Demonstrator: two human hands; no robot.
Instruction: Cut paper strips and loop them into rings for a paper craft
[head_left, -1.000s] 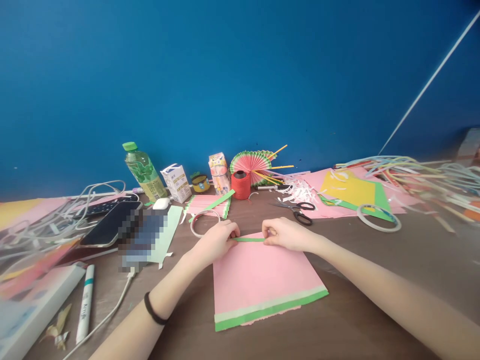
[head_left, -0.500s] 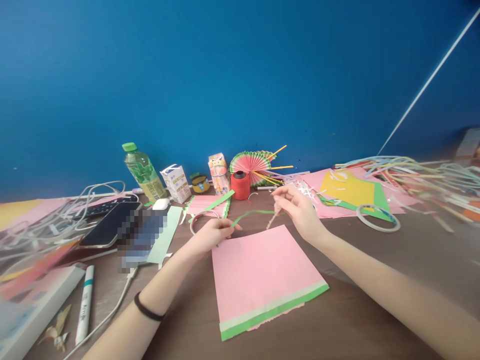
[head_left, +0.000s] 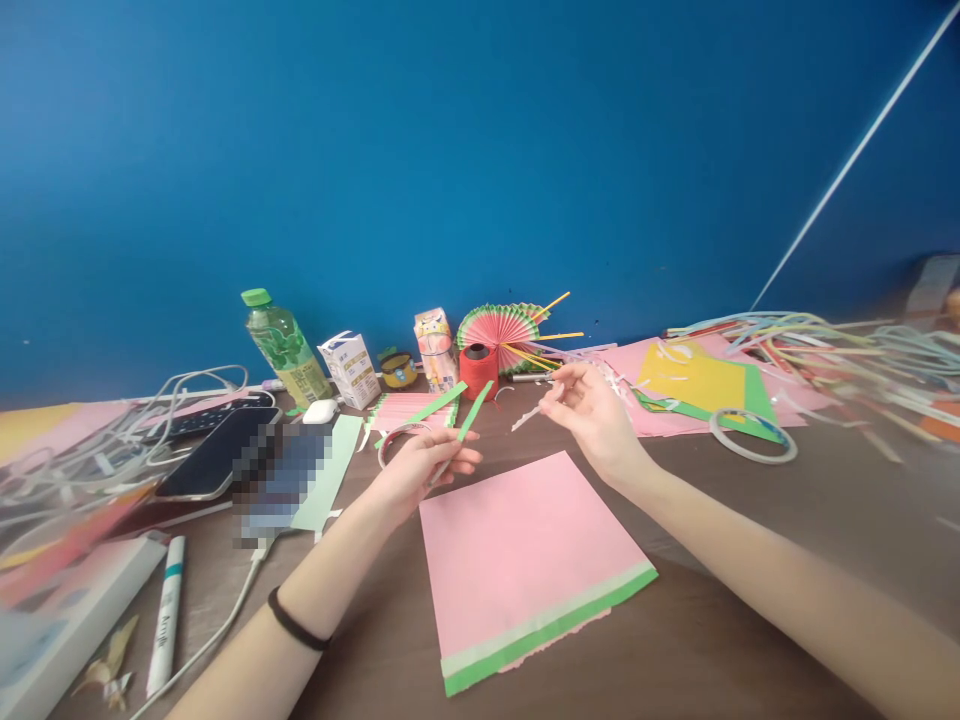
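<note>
Half a second back the green strip (head_left: pixel 466 424) curved across between both hands; now it has come free of the right hand (head_left: pixel 592 412) and stands stiffly from the left hand (head_left: pixel 420 467) alone, while the right has drawn a little up and away. The strip's long axis runs on a diagonal — lower end pinched in the left fingers, upper end pointing up and to the right toward the red thread spool (head_left: pixel 478 370). It is held in the air just beyond the far edge of the pink sheet (head_left: pixel 517 545), which lies flat on the table (head_left: pixel 787 540) with its green border toward the person. The right hand pinches a thin pale sliver (head_left: pixel 527 417) between thumb and fingertips (what it is cannot be told; it is small and blurred). The strip's lower end is hidden inside the left fingers. Behind the left hand lie a tape ring (head_left: pixel 395 436) and a pleated pink stack (head_left: pixel 414 409); farther back stand a green-capped bottle (head_left: pixel 281 343), two small cartons and a paper fan (head_left: pixel 499 328). A second tape ring (head_left: pixel 752 436) sits off to the right, well apart — nothing lies between the hands.
</note>
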